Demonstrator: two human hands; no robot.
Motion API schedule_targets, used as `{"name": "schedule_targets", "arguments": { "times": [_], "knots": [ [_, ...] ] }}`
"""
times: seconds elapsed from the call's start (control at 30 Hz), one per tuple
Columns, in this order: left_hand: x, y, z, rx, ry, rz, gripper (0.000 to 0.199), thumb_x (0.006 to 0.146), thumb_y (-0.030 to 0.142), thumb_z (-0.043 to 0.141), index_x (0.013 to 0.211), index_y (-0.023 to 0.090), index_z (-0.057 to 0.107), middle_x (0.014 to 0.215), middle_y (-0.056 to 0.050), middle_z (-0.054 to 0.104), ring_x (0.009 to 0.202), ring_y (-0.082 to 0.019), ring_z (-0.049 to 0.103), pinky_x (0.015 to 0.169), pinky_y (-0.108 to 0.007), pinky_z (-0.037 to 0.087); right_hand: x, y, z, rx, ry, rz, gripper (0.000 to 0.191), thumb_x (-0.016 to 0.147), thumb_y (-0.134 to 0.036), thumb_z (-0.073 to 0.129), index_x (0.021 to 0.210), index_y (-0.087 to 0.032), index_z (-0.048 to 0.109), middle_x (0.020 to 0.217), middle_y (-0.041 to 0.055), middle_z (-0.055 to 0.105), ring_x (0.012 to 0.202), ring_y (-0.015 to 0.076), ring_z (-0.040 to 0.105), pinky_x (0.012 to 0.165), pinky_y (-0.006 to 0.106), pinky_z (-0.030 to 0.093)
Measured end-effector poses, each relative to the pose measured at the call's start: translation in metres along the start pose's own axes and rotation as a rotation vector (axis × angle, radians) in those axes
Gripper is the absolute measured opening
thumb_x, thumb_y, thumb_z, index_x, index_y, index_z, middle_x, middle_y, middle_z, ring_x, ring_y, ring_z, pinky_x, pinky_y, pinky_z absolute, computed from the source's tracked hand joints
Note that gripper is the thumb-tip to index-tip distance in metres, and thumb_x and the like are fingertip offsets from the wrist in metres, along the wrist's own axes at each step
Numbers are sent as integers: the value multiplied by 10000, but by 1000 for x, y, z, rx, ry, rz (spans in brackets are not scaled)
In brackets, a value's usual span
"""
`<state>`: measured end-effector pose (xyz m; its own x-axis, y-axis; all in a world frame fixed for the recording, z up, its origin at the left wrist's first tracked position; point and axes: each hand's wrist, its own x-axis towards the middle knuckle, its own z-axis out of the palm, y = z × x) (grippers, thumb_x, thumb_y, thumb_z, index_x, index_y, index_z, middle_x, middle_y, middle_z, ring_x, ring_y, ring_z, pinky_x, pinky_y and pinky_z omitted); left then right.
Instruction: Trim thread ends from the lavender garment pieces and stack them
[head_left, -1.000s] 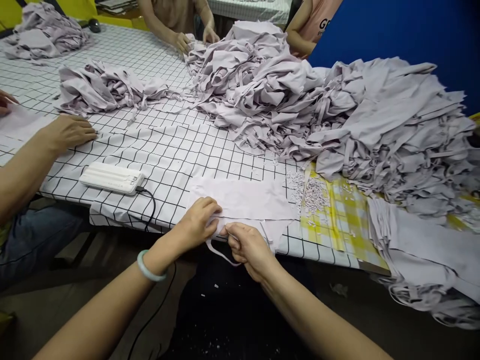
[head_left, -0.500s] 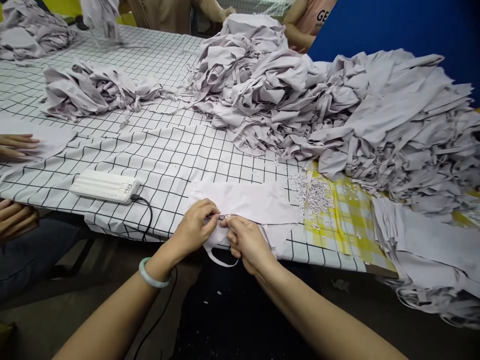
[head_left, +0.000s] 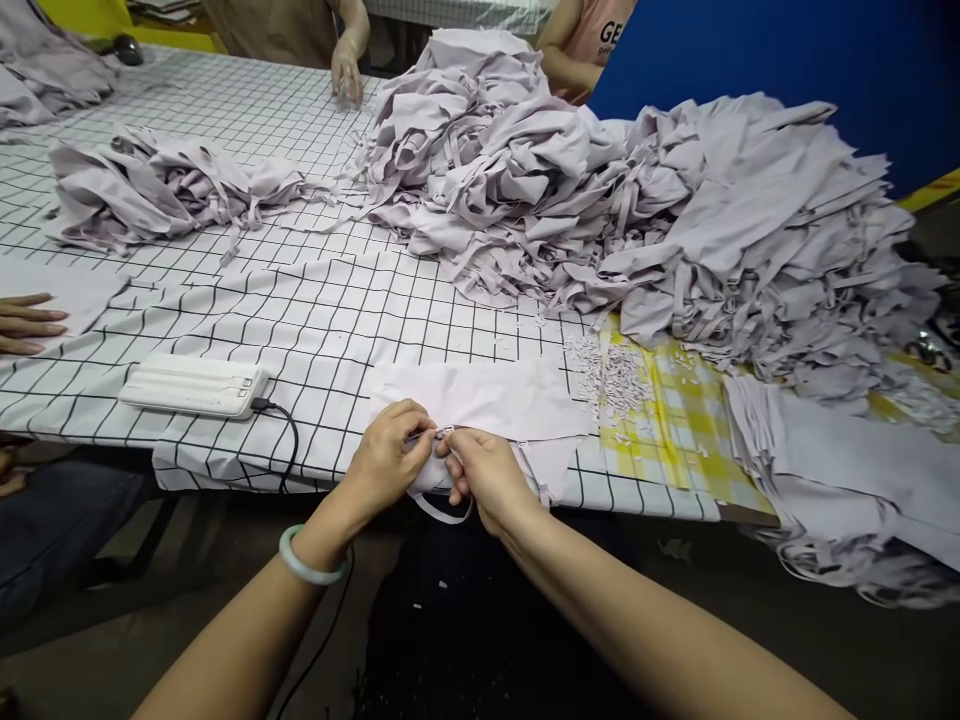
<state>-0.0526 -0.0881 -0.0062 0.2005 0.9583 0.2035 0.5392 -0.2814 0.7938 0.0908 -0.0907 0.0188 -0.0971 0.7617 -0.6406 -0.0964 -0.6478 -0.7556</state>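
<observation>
A pale lilac strapped garment [head_left: 480, 393] lies spread at the table's near edge, its lower part hanging toward my lap. My left hand [head_left: 394, 455] is closed in a pinch on the garment's thin strap [head_left: 442, 515], which loops below my fingers. Fingertip to fingertip with it, my right hand [head_left: 491, 475] pinches a small white piece [head_left: 448, 430] against the strap. Whether that piece is around the strap or only beside it, I cannot tell. My fingers partly cover both.
Many small white pieces [head_left: 619, 380] lie scattered on a yellow checked sheet [head_left: 675, 420]. Behind rises a big heap of garments [head_left: 525, 180]; a folded stack [head_left: 825, 450] overhangs the edge at right. Left are a white power bank [head_left: 191, 385] with cable and a co-worker's hand [head_left: 26, 322].
My hands have drawn slightly closer together at the strap, still pinching. The view has shifted a little to the right. Across the table, a co-worker's hand now rests near the heap.
</observation>
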Motion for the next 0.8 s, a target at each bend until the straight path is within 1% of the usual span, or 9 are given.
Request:
{"name": "schedule_targets", "arguments": {
  "times": [0.13,0.27,0.37,0.53,0.67,0.8],
  "knots": [
    [0,-1,2,1,24,16,141,885,123,558,758,172,595,823,-32,608,786,-165,577,740,-315,460,2,1,1,-6,2,-16,136,674,-285,564,602,-171,577,432,-81,437,324,50,337,323,196,383],
    [-1,0,2,-10,18,10,151,886,119,549,755,173,598,821,-31,609,782,-162,578,737,-314,458,4,-4,-4,30,-63,41,120,655,-267,567,586,-170,580,421,-81,423,333,46,314,327,185,383],
    [0,1,1,-29,8,3,156,884,112,543,751,174,596,822,-30,613,781,-162,574,737,-319,455,4,-8,-6,39,-81,78,112,657,-253,560,583,-170,579,413,-80,415,338,45,303,321,175,364],
    [0,2,1,-45,-6,-7,165,882,111,539,739,176,591,814,-30,612,776,-164,567,736,-327,449,3,-6,-2,2,-122,94,139,680,-272,579,583,-173,574,411,-79,419,332,48,292,310,181,358],
    [0,2,1,-58,6,-13,169,885,113,545,737,180,594,813,-24,618,778,-160,577,741,-319,450,1,-5,-1,50,-90,92,123,677,-260,575,591,-172,576,420,-80,418,344,46,297,324,178,367],
    [0,2,1,-54,21,-26,159,884,119,550,745,181,595,806,-25,620,771,-163,578,730,-317,453,-2,-4,-2,85,-8,54,100,657,-236,551,593,-167,586,423,-80,414,352,46,293,332,176,370]
  ]
}}
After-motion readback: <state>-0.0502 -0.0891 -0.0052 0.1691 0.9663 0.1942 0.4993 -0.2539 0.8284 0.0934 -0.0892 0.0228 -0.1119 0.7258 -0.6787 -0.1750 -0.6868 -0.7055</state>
